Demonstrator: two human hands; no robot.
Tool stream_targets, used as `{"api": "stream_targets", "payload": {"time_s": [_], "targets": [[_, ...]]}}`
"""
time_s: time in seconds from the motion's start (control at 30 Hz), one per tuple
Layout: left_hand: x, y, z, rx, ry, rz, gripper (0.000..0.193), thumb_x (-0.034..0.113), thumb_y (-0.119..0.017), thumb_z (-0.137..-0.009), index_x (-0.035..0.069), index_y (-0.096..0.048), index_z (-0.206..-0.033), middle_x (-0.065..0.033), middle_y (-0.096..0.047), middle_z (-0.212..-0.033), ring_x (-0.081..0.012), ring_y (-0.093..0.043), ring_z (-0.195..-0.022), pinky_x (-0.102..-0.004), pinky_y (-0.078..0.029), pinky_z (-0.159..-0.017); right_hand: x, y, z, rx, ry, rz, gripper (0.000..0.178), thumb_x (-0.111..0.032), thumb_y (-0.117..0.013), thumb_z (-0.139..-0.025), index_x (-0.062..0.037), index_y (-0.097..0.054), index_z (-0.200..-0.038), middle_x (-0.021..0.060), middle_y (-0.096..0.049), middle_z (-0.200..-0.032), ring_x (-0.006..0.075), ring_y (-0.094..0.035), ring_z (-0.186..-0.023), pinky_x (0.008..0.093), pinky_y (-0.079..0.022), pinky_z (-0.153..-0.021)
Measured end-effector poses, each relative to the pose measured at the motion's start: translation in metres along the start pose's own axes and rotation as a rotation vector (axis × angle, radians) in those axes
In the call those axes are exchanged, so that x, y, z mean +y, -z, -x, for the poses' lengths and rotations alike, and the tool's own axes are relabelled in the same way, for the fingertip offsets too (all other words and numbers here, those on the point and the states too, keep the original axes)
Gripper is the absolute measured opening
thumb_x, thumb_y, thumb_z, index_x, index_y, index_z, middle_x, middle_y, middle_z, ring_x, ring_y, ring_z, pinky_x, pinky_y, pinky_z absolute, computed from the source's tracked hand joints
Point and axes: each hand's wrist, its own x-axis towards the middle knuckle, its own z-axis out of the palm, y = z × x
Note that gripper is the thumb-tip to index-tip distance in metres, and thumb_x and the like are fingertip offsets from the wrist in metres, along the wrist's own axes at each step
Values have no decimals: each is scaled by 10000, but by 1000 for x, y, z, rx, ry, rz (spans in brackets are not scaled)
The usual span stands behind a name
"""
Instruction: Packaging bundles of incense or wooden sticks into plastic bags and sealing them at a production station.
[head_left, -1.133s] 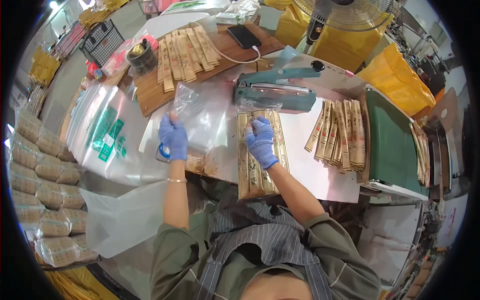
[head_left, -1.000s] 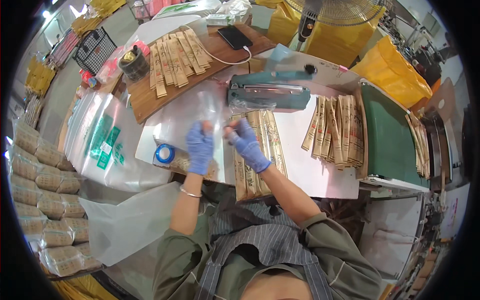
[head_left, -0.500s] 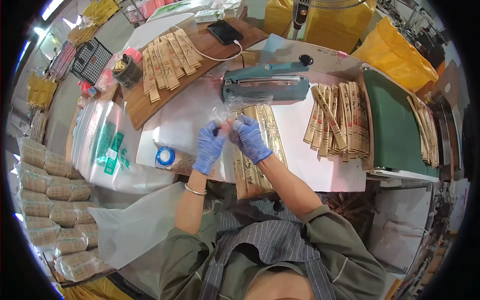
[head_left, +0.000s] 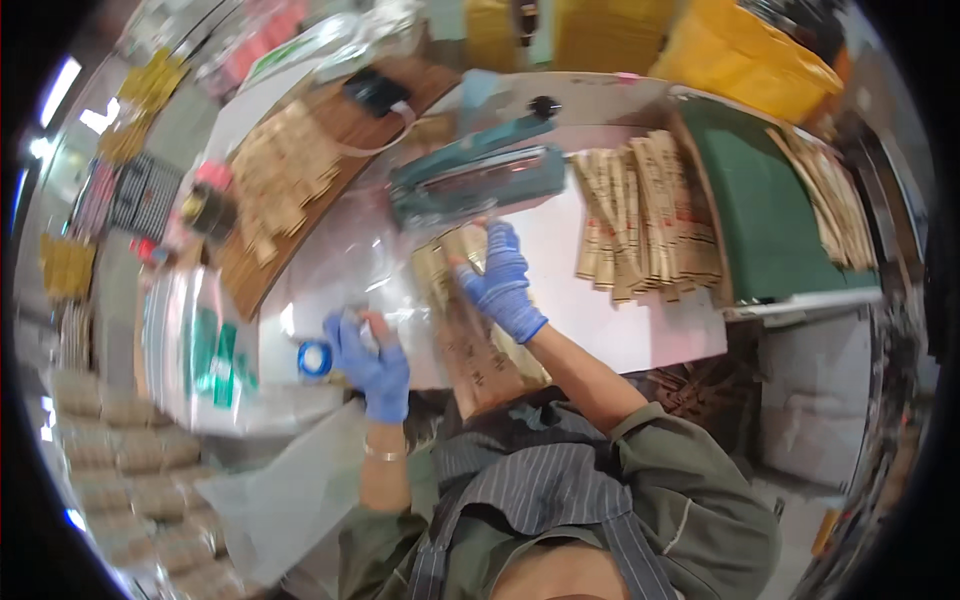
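Pinching a thin, clear plastic bag just before the teal heat sealer, the blue-gloved left hand grips its near edge; the right hand presses flat tan paper packets beside it; the film looks light, limp, slippery, best held at edges.

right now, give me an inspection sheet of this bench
surface: white table, crowded at the far side
job's things: clear bag and brown packets in front of the person; the picture is blurred
clutter: teal sealer, packet row, green tray, tape roll, wooden board with more packets
grippers: left hand in a blue glove on the bag's near edge; right hand gloved, on the brown packets
cables: white cable from a phone on the board
surroundings: yellow bags behind, stacked sacks on the left
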Motion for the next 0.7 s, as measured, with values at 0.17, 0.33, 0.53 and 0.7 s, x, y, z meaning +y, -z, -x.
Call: {"api": "stream_targets", "payload": {"time_s": [0.17,0.33,0.53,0.7], "targets": [[61,-47,6,-431,-25,521,213,106,-588,-798,26,-539,-990,-134,-528,-1032,-253,-524,-973,-343,-441,-824,141,153,-77,396,-194,896,620,-350,-636,-722,63,-446,-1144,270,-474,-1129,396,-462,-1034,450,-389,-888],[79,-220,13,-853,426,615,572,205,-696,-764,-49,-438,-1207,-163,-478,-1209,-228,-500,-1060,-324,-426,-874,168,190,-94,66,-681,756,622,-521,-551,-735,7,-507,-1062,252,-603,-905,344,-620,-824,419,-507,-712],[149,-358,-15,-843,734,850,659,164,-757,-695,0,-414,-1233,-116,-541,-1133,-224,-568,-930,-341,-509,-762,228,203,-85,117,-750,143,657,-489,-327,-879,7,-358,-1310,259,-299,-1367,390,-337,-1242,403,-256,-1048],[110,-372,-27,-1186,940,1309,471,286,-682,-781,32,-517,-1142,-121,-579,-1074,-210,-591,-908,-322,-521,-751,167,182,-90,-37,-762,-128,734,-610,-559,-728,-37,-473,-1179,217,-568,-1113,364,-554,-1008,393,-442,-827]]}}
